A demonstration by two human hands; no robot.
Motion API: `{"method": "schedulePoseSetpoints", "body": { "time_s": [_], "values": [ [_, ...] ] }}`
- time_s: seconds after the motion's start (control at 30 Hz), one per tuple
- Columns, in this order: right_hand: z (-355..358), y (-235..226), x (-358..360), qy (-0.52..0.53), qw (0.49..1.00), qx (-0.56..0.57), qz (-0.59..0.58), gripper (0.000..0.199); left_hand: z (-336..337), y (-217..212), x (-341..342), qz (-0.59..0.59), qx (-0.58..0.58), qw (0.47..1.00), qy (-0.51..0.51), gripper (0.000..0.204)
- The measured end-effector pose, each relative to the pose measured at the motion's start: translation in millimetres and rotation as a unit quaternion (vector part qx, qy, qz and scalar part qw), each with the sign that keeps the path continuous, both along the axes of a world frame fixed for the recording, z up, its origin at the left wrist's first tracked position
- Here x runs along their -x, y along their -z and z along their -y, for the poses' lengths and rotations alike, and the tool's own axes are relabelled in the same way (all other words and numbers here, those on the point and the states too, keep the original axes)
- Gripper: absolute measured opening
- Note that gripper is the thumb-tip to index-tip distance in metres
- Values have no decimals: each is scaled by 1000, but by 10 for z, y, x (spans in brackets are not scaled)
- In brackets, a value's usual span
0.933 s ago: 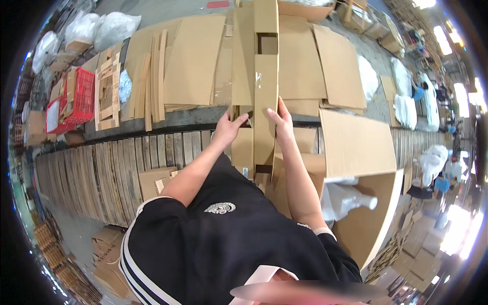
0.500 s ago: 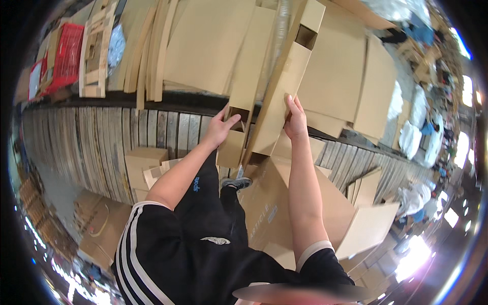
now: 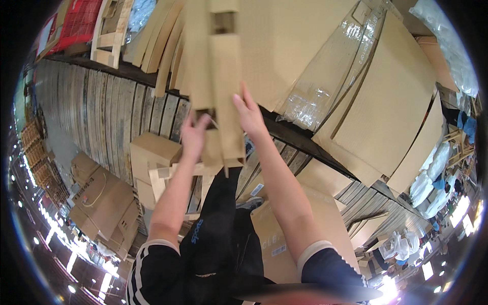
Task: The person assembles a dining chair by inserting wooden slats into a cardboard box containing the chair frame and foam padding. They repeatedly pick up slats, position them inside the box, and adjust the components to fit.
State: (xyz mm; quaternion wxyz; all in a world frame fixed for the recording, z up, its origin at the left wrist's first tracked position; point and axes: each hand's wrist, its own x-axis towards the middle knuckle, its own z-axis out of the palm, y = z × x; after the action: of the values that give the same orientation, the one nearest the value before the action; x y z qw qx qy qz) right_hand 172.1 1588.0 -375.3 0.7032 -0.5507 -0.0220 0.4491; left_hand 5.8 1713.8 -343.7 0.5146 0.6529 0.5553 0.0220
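The left hand (image 3: 193,136) and right hand (image 3: 250,117) clamp opposite sides of long cardboard (image 3: 226,66); a box (image 3: 154,146) sits left of both hands.

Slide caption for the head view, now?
Left hand and right hand holding long cardboard with rectangular cutouts, wooden slats at left.

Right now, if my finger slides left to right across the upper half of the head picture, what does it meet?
Red crate, pale frame, bluish plastic, cardboard strips, long held cardboard, shiny clear plastic, whitish plastic bundle.
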Motion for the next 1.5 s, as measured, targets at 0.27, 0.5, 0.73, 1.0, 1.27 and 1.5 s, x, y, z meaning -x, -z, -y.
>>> {"method": "schedulePoseSetpoints", "body": {
  "time_s": [0.27,0.5,0.73,1.0,1.27,1.5],
  "values": [
    [-556,857,-308,-124,949,266,118,82,-2256,663,-31,-14,26,997,-77,66],
    [1532,2053,64,57,812,579,-52,80,-1039,1459,1065,-198,61,969,132,60],
    [1315,2532,-166,166,904,305,-250,91,1101,2175,1371,-226,275,915,190,58],
    [1599,1487,-513,194,949,233,-91,51,1247,1377,-586,-101,-211,912,337,91],
    [1711,-900,-587,125,906,222,338,54,1060,1056,-1471,87,-152,893,414,88],
    [3335,256,-634,300,896,303,122,45,1228,806,-1637,81,-230,947,211,55]
  ]
}}
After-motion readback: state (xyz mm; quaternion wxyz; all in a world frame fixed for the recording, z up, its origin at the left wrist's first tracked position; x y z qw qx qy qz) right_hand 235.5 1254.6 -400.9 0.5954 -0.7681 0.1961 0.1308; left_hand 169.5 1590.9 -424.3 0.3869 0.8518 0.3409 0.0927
